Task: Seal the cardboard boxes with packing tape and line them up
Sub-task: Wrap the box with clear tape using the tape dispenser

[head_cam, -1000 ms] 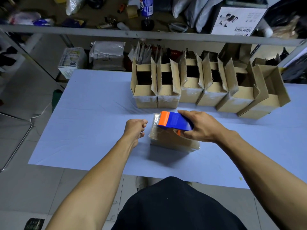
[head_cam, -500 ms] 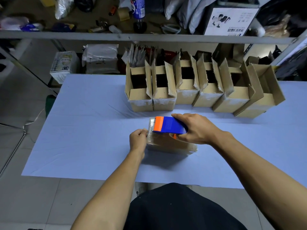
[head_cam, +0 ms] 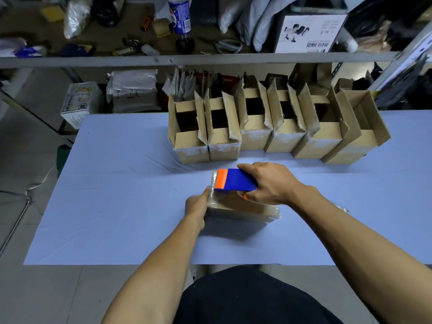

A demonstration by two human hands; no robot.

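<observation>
With the box (head_cam: 243,210) in front of the row of open boxes (head_cam: 268,127) steadied by the left hand (head_cam: 197,204), the tape dispenser (head_cam: 235,181) gripped in the right hand (head_cam: 268,183) should be pressed flat and drawn evenly.

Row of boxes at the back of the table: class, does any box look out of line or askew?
Yes. In the row of boxes, the rightmost box is turned at an angle, its front corner swung out toward the right, while the leftmost box and its neighbours sit fairly square, side by side. All their top flaps stand open.

The right hand (head_cam: 268,183) and tape dispenser (head_cam: 235,180) hide the box (head_cam: 243,206) top.
</observation>
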